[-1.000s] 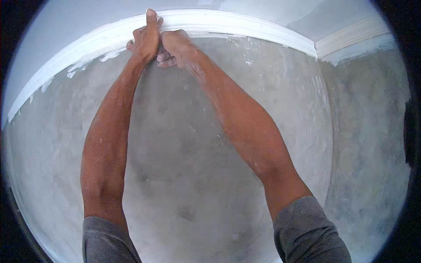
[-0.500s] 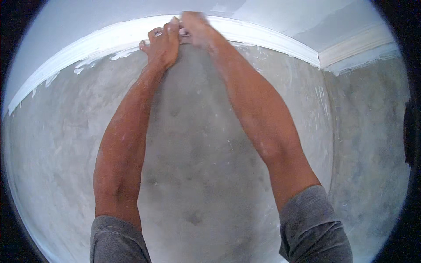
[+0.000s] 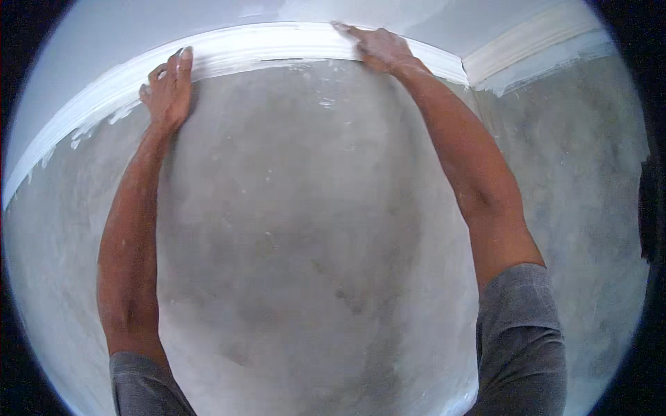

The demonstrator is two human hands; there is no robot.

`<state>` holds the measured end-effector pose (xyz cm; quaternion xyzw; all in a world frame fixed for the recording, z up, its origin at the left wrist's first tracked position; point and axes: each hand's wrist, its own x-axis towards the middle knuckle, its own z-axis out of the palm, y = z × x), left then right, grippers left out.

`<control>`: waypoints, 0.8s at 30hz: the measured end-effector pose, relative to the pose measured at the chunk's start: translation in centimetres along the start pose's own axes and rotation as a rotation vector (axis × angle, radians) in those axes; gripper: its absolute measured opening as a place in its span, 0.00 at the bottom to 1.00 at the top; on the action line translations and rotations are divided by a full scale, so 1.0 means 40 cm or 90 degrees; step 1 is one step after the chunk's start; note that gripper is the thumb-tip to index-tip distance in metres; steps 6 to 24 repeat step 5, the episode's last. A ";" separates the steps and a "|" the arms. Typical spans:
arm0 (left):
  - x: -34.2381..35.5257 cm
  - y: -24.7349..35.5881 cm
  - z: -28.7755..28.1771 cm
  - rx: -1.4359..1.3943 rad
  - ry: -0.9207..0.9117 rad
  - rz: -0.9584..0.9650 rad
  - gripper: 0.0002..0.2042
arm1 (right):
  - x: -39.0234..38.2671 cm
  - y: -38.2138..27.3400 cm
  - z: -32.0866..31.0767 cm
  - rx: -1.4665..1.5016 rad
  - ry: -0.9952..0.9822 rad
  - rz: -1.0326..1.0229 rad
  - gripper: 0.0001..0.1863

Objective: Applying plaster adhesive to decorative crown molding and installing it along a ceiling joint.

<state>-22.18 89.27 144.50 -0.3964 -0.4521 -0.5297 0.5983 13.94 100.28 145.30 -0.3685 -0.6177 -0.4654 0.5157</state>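
Observation:
A white cornice moulding (image 3: 277,43) runs along the top of the wall, where it meets the ceiling. My left hand (image 3: 168,91) lies against its lower part on the left, fingers apart and pointing up. Farther right, my right hand (image 3: 386,51) rests on the same moulding, its fingers stretched to the left along the upper edge. Nothing shows in either hand. White paste-like smears (image 3: 119,113) stick out below the moulding, left of my left hand. Whitish residue marks my fingers.
The grey plastered wall (image 3: 277,222) fills the space between my arms. At the right, the moulding meets a cream-coloured cornice (image 3: 534,48) at the room's corner, with a white smeared band under it. Above is the pale ceiling (image 3: 208,14). A dark object (image 3: 649,208) cuts into the far right edge.
My hands were close together at the moulding's middle and are now well apart, the left farther left, the right farther right. The view has shifted, with the corner now farther left.

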 end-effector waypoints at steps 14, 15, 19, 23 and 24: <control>-0.027 0.066 0.009 0.078 0.035 0.020 0.31 | -0.059 0.303 0.119 0.110 0.004 0.098 0.36; -0.027 0.066 0.009 0.078 0.035 0.020 0.31 | -0.059 0.303 0.119 0.110 0.004 0.098 0.36; -0.027 0.066 0.009 0.078 0.035 0.020 0.31 | -0.059 0.303 0.119 0.110 0.004 0.098 0.36; -0.027 0.066 0.009 0.078 0.035 0.020 0.31 | -0.059 0.303 0.119 0.110 0.004 0.098 0.36; -0.027 0.066 0.009 0.078 0.035 0.020 0.31 | -0.059 0.303 0.119 0.110 0.004 0.098 0.36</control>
